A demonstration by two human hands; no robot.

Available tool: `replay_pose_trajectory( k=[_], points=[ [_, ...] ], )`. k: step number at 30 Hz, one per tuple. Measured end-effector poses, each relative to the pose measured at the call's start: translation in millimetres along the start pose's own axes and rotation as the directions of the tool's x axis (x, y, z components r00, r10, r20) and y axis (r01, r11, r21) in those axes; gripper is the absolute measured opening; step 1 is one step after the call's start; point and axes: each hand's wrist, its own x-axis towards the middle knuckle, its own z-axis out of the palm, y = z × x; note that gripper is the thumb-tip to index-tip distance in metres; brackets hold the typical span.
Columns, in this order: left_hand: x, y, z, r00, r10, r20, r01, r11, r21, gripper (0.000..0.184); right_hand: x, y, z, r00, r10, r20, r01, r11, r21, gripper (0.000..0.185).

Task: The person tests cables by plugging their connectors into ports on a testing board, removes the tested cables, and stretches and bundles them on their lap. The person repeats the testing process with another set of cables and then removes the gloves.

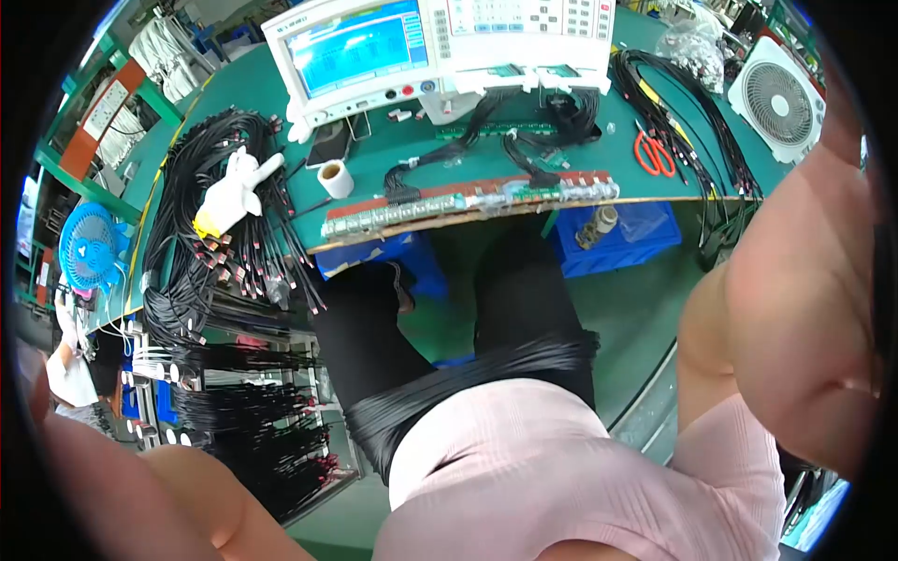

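Note:
Both of my arms are bent and raised towards the camera. My right arm [776,309] fills the right side, with its forearm running up past the frame edge. At the lower left, my left arm [168,496] shows only in part. Neither hand is in view, so I cannot see what they hold. A bundle of thin black cables [468,374] lies across my lap. In front of me on the bench edge sits a long test fixture [468,203] with a row of connectors. Black cables join it to a white tester [355,56] with a lit screen.
Piled black cables [201,159] with a white glove [238,192] on top lie left. Red-handled scissors [655,154], more cables [697,103] and a white fan [778,98] are right. A white roll [335,179] stands near the fixture. Below are blue bins [617,248]. Another person [70,369] is far left.

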Motion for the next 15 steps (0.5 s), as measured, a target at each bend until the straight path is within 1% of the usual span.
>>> replay_pose_trajectory(
  k=[8, 11, 12, 14, 15],
  points=[
    [8, -4, 8, 0.999, 0.027, 0.043, -0.026, 0.999, -0.038, 0.055, -3, 5, 0, 0.998, -0.013, -0.057, 0.012, 1.000, -0.028, 0.025],
    [12, -8, 22, 0.997, 0.041, 0.061, -0.036, 0.996, -0.076, 0.056, -4, 20, -13, 0.990, 0.006, -0.144, -0.021, 0.994, -0.103, 0.022],
    [15, -11, 25, 0.997, 0.042, 0.068, -0.035, 0.995, -0.097, 0.056, -7, 31, -18, 0.980, 0.028, -0.196, -0.056, 0.989, -0.140, 0.022],
    [21, -15, 37, 0.996, 0.055, 0.077, -0.044, 0.989, -0.140, 0.057, -17, 60, -31, 0.942, 0.123, -0.313, -0.195, 0.959, -0.208, 0.020],
    [25, -17, 44, 0.996, 0.067, 0.066, -0.056, 0.986, -0.159, 0.057, -27, 78, -37, 0.898, 0.256, -0.357, -0.346, 0.914, -0.215, 0.019]
  ],
)
